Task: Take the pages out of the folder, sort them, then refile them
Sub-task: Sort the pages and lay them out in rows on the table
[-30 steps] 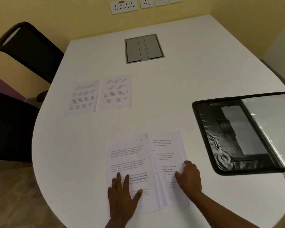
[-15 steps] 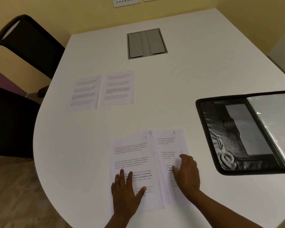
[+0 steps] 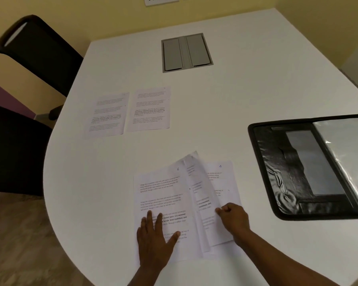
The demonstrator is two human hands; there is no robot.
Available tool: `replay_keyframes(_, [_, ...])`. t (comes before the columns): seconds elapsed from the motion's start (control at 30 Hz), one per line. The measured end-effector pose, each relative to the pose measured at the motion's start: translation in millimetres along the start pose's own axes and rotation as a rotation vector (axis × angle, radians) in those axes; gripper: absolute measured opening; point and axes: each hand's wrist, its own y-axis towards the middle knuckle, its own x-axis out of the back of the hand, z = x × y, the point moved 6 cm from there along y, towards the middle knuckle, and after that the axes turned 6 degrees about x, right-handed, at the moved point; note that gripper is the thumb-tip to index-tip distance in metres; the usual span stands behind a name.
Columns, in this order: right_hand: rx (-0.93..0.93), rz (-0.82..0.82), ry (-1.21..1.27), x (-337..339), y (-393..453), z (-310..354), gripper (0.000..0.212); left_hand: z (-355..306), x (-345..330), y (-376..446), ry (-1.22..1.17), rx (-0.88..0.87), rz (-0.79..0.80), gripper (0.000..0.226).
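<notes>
Near the table's front edge lies a small pile of printed pages. The page numbered 6 is on the left, and my left hand rests flat on its lower part with fingers spread. My right hand pinches the edge of a middle page that curls up off the pile. Under it on the right lies the page numbered 4. Two more pages, one beside the other, lie flat farther back on the left. The black folder lies open at the right, its clear sleeve showing.
The white table has a grey cable hatch at the back centre. Two black chairs, one behind the other, stand along the left side. Wall sockets sit above the far edge.
My right hand went from lying on the right pages to pinching a middle page, whose edge has lifted and curled up. My left hand stayed pressed on page 6.
</notes>
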Motion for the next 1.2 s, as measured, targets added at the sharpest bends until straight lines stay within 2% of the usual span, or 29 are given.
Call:
replay_keyframes(0.17, [-0.034,-0.106,-0.041,33,7,-13,0.02,3,1,5,0.011,0.024,0.009,0.107])
replay_keyframes(0.33, [-0.033,-0.142,-0.054,39,4,-15,0.015,1,-3,5,0.01,0.07,0.027,0.113])
replay_keyframes(0.37, [0.012,-0.186,-0.089,39,0,-11,0.013,1,-4,5,0.006,0.077,0.03,0.114])
replay_keyframes(0.43, [0.208,-0.281,-0.191,37,-9,4,0.022,0,-4,5,-0.001,0.083,0.033,0.115])
replay_keyframes(0.5, [0.331,-0.202,-0.191,22,-18,17,0.022,-1,-3,4,0.004,0.083,0.038,0.117])
replay_keyframes(0.6, [0.26,0.105,-0.192,-16,-22,18,0.016,-3,-2,3,0.032,0.076,0.059,0.121])
replay_keyframes(0.7, [0.123,0.244,-0.13,-41,-26,15,0.017,-6,-1,1,0.046,0.083,0.071,0.124])
replay_keyframes(0.83, [0.07,0.209,-0.064,-47,-28,17,0.025,-5,2,-2,0.028,0.091,0.062,0.123])
replay_keyframes(1.0, [-0.028,0.109,0.091,-18,-15,9,0.031,3,3,-1,0.004,0.098,0.038,0.121])
replay_keyframes(1.2, [-0.071,0.007,0.099,23,5,-11,0.023,6,4,2,-0.005,0.083,0.022,0.117])
